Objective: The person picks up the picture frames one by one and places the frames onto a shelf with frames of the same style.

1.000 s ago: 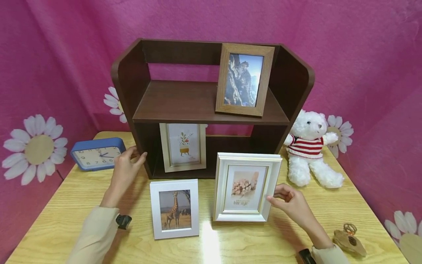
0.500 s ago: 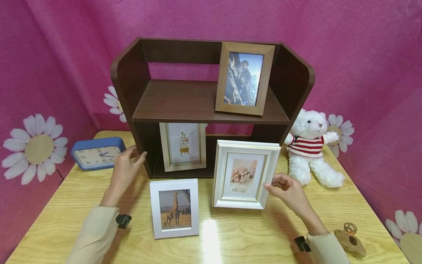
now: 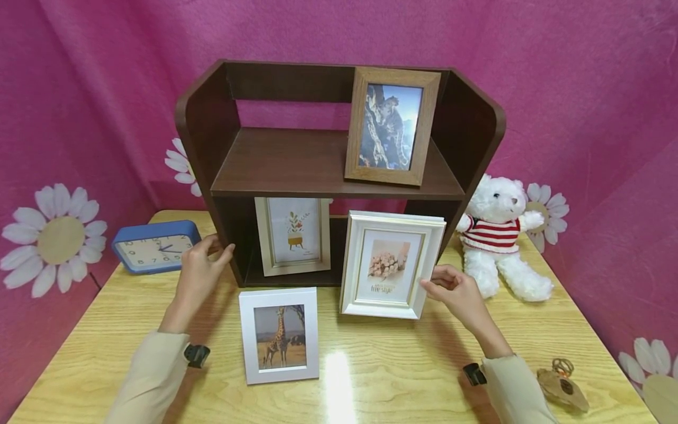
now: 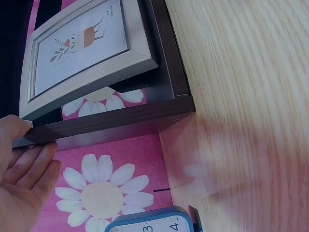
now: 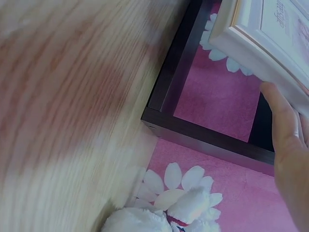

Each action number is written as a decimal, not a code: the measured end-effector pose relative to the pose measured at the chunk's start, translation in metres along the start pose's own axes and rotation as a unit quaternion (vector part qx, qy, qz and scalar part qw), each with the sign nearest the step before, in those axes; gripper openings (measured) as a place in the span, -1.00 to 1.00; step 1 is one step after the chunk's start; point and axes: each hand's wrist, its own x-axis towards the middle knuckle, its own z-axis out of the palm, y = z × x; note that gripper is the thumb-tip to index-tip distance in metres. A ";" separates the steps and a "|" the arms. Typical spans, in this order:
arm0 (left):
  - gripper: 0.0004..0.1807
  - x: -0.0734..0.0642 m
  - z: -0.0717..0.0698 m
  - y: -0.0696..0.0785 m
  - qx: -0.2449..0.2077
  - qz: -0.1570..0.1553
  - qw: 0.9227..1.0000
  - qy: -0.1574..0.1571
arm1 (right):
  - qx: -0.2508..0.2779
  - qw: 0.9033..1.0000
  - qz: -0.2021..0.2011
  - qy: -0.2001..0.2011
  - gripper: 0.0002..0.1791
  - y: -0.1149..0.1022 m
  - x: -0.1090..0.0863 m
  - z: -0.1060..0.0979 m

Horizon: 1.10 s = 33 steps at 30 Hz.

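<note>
My right hand [image 3: 458, 297] pinches the right edge of a white picture frame [image 3: 385, 265] with a pink flower print. In the right wrist view this frame is tilted in front of the lower opening of a dark brown shelf [image 5: 193, 130], above the table. My left hand [image 3: 200, 265] holds the front edge of the shelf's left side panel, thumb inside and fingers outside in the left wrist view. A cream picture frame [image 3: 293, 235] with a potted-plant print stands at the left of the lower level. On the upper level at right leans a wooden picture frame [image 3: 431, 112] with an animal photo.
A white frame [image 3: 281, 335] with a giraffe picture stands on the table [image 3: 381, 377] before the shelf. The blue clock [image 3: 159, 247] sits left of it, a white teddy bear [image 3: 498, 235] to the right. A wooden ornament [image 3: 562, 388] lies near the right front.
My right hand has raised the white flower-print frame off the table and moved it back toward the lower shelf level, slightly left. The left hand stays on the shelf's side panel.
</note>
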 end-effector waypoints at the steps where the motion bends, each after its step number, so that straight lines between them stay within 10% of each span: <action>1: -0.84 0.000 0.000 0.000 0.000 -0.002 1.000 -0.001 | -0.002 1.000 0.002 0.001 -0.68 0.000 0.002 0.000; 33: -0.81 -0.002 -0.002 0.002 0.004 -0.011 1.000 -0.010 | -0.065 0.990 -0.004 0.124 -0.67 -0.008 0.039 0.031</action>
